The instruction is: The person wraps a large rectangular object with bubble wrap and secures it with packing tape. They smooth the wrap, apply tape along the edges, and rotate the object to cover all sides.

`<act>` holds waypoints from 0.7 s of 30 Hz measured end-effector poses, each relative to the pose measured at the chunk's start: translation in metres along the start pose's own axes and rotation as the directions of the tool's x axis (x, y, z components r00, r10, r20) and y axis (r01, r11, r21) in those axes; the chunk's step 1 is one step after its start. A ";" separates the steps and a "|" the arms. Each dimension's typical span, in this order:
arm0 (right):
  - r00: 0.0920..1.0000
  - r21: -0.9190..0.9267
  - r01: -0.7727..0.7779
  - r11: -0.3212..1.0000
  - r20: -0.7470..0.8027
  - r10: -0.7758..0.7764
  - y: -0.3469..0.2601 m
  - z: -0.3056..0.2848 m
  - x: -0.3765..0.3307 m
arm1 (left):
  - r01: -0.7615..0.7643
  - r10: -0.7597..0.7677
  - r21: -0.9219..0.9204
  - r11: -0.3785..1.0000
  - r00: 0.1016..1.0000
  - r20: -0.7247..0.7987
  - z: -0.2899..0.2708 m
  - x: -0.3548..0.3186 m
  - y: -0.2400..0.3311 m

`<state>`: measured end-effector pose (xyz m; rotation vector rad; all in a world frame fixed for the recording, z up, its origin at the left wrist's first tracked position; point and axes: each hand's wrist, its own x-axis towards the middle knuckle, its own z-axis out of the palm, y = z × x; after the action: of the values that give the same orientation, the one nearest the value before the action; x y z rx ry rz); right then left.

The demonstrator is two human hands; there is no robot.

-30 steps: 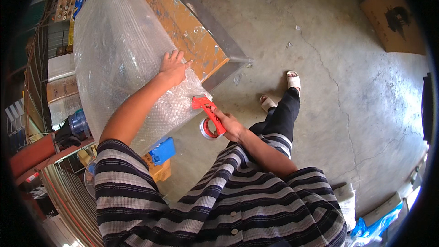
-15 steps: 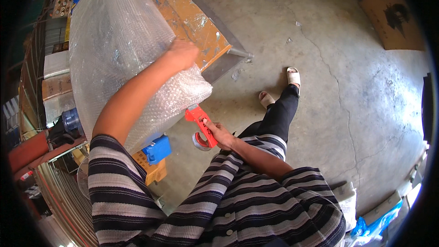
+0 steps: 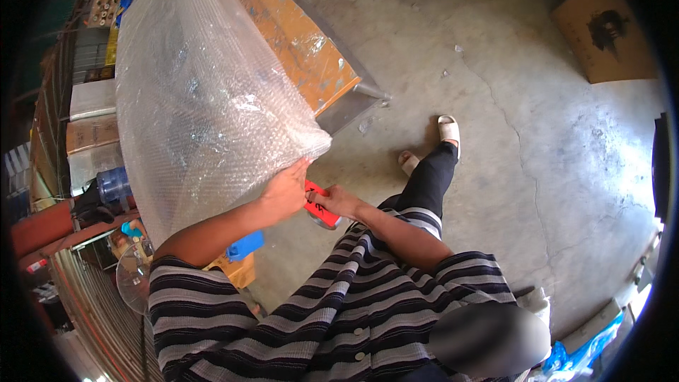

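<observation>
A large bundle covered in clear bubble wrap (image 3: 205, 92) fills the left side, its pointed corner towards me. My left hand (image 3: 285, 189) lies against the wrap's near edge just below that corner, fingers stretched out along it. The inner side of this hand is hidden. Close beside it, my right hand (image 3: 338, 203) grips a red tape dispenser (image 3: 324, 211) with dark writing on its side. The dispenser's front end is hidden behind my left hand, and part of the tape roll shows underneath.
A worn brown board (image 3: 290, 35) lies behind the bundle, its corner jutting over the concrete floor (image 3: 488, 170). A printed cardboard box (image 3: 605, 28) stands far right. A blue container (image 3: 245, 245) sits below the bundle, near a round fan guard (image 3: 134, 279). Blue plastic (image 3: 590, 346) lies lower right.
My left hand has come down off the bundle's top to its near edge beside the dispenser. The right hand and dispenser have shifted slightly, and the dispenser is now partly covered.
</observation>
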<state>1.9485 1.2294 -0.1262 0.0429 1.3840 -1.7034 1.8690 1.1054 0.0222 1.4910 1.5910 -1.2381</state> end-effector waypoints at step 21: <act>0.997 -0.615 -0.059 0.786 -0.005 0.071 -0.002 -0.223 -0.025 | 0.325 -0.476 -0.945 0.043 0.838 0.267 0.057 -0.024 0.041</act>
<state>1.8533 1.4210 -0.1934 -0.2914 1.8423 -1.1170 1.9042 1.0402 0.0141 0.1741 2.2778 -0.0224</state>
